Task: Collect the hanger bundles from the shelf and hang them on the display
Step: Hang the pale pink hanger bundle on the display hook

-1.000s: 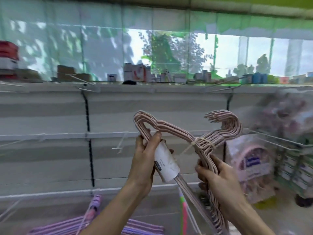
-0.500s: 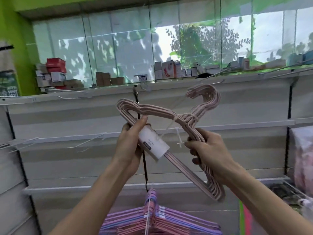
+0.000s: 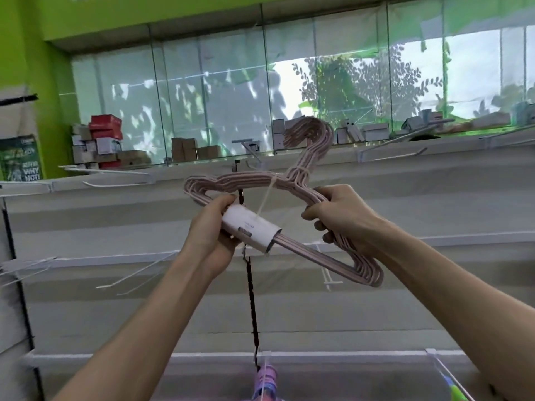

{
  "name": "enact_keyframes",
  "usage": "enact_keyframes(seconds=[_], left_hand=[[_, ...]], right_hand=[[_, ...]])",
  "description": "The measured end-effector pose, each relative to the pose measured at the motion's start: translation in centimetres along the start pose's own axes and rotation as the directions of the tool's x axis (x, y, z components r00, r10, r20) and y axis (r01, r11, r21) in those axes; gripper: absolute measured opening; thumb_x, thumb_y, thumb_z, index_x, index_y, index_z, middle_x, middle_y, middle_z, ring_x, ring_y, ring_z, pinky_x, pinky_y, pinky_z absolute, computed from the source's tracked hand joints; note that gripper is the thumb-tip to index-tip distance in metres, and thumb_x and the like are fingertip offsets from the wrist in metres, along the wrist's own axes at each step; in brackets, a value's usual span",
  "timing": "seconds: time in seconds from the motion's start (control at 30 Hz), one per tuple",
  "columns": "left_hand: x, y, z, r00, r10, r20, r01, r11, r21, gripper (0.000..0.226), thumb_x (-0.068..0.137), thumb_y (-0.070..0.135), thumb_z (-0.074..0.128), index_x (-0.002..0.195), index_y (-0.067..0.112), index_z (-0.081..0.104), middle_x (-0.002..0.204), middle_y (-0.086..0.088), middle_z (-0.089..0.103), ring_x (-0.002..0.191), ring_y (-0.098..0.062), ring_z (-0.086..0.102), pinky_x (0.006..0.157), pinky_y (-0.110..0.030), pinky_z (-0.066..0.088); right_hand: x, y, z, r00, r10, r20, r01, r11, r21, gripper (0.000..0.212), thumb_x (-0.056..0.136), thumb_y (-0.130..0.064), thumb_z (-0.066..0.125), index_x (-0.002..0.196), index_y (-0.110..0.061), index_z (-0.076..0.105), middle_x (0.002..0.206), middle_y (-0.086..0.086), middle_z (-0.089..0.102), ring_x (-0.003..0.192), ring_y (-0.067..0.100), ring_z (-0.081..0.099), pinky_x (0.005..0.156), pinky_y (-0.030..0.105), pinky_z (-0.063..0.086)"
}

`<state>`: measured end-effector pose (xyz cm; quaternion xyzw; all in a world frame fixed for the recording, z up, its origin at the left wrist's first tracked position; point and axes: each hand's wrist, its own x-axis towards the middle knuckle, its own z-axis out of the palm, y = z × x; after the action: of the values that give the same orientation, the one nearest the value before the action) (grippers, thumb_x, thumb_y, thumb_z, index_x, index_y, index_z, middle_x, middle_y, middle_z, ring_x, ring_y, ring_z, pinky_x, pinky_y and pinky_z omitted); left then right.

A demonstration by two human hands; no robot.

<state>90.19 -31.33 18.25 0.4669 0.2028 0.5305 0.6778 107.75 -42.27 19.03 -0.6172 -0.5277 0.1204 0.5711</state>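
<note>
A: In the head view, where was the bundle?

B: The pink hanger bundle was at the centre of the frame, held up in the air before the white display wall, hooks pointing to the upper right. The left hand gripped its bottom bar at the white paper label sleeve; the right hand had its fingers curled round the bundle's right shoulder.

A: So it was off the shelf?

B: Yes, collected, I judged, but not hung. Its hooks were on no peg; bare white display pegs stuck out in the left of the frame, and more in the upper right.

A: Anything already up?

B: At the bottom centre the top of a purple hanger bundle showed, seemingly hung below the black upright strip. What it hung from I couldn't tell.

A: What was left?

B: Slipping the pink hooks over a peg, and any bundles out of view.
</note>
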Motion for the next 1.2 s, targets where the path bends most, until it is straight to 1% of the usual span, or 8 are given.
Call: enact_keyframes(seconds=[0.13,0.27,0.4,0.53,0.73,0.9,1.07,1.2], left_hand=[[4.3,-0.9,-0.3,0.999,-0.034,-0.029,0.033,0.998,-0.059,0.007,0.096,0.015,0.056,0.099,0.009,0.055,0.092,-0.014,0.059,0.075,-0.023,0.061,0.070,-0.036,0.050],[7.1,-2.0,-0.2,0.996,-0.012,-0.089,0.002,0.993,-0.117,0.010,0.097,0.003,0.051,0.088,0.004,0.056,0.087,-0.017,0.059,0.076,-0.027,0.061,0.068,-0.038,0.052],[9.2,-3.3,-0.3,0.990,-0.030,-0.136,0.005,0.984,-0.178,0.016,0.095,-0.005,0.048,0.082,0.000,0.056,0.088,-0.019,0.061,0.077,-0.029,0.061,0.084,-0.046,0.052],[11.4,-3.4,-0.4,0.989,-0.044,-0.138,0.011,0.973,-0.231,0.015,0.096,-0.006,0.048,0.084,-0.001,0.055,0.085,-0.018,0.061,0.073,-0.027,0.062,0.059,-0.040,0.059],[14.8,-3.0,-0.3,0.993,-0.043,-0.112,0.014,0.969,-0.245,0.013,0.097,-0.003,0.047,0.086,0.001,0.054,0.085,-0.016,0.059,0.075,-0.027,0.061,0.065,-0.038,0.053],[16.5,-3.6,-1.3,0.988,-0.084,-0.129,0.046,0.960,-0.277,0.016,0.097,-0.003,0.044,0.084,0.000,0.053,0.083,-0.015,0.058,0.072,-0.026,0.060,0.048,-0.032,0.057],[18.0,-4.1,-2.6,0.986,-0.097,-0.136,0.052,0.953,-0.297,0.014,0.096,-0.004,0.045,0.086,0.001,0.054,0.083,-0.015,0.060,0.072,-0.027,0.062,0.046,-0.034,0.057],[19.5,-4.7,-3.6,0.985,-0.109,-0.134,0.062,0.947,-0.315,0.013,0.096,-0.003,0.044,0.089,0.001,0.053,0.086,-0.016,0.059,0.074,-0.029,0.062,0.044,-0.034,0.056]], right_hand=[[3.9,1.9,-0.7,0.997,-0.036,0.070,0.040,0.997,-0.063,0.019,0.085,-0.004,0.064,0.098,-0.016,0.069,0.081,0.013,0.049,0.068,0.025,0.045,0.052,0.033,0.040],[6.9,3.1,-0.7,0.988,-0.108,0.109,0.121,0.985,-0.120,0.027,0.085,-0.005,0.063,0.101,-0.025,0.069,0.077,0.010,0.054,0.065,0.023,0.046,0.053,0.033,0.040],[9.4,3.2,-0.1,0.975,-0.178,0.134,0.203,0.957,-0.206,0.034,0.085,-0.003,0.063,0.110,-0.024,0.070,0.066,-0.003,0.057,0.052,0.011,0.045,0.044,0.021,0.037],[11.9,2.6,0.2,0.969,-0.182,0.166,0.218,0.949,-0.230,0.038,0.086,-0.003,0.063,0.118,-0.023,0.070,0.063,-0.004,0.053,0.052,0.012,0.042,0.043,0.021,0.035],[14.9,1.7,0.4,0.966,-0.187,0.179,0.226,0.946,-0.232,0.044,0.089,0.000,0.063,0.127,-0.021,0.066,0.073,0.005,0.056,0.065,0.021,0.045,0.049,0.028,0.035],[16.6,2.0,1.6,0.960,-0.189,0.209,0.241,0.934,-0.264,0.041,0.087,-0.002,0.064,0.124,-0.021,0.068,0.070,0.005,0.057,0.064,0.023,0.047,0.055,0.034,0.038],[18.2,2.4,3.0,0.951,-0.219,0.219,0.280,0.910,-0.306,0.035,0.085,-0.004,0.066,0.115,-0.021,0.071,0.063,-0.002,0.057,0.056,0.016,0.047,0.051,0.029,0.039],[19.4,3.4,3.9,0.951,-0.204,0.230,0.276,0.897,-0.345,0.037,0.085,-0.006,0.063,0.118,-0.023,0.070,0.070,0.004,0.061,0.061,0.018,0.052,0.054,0.031,0.044]])
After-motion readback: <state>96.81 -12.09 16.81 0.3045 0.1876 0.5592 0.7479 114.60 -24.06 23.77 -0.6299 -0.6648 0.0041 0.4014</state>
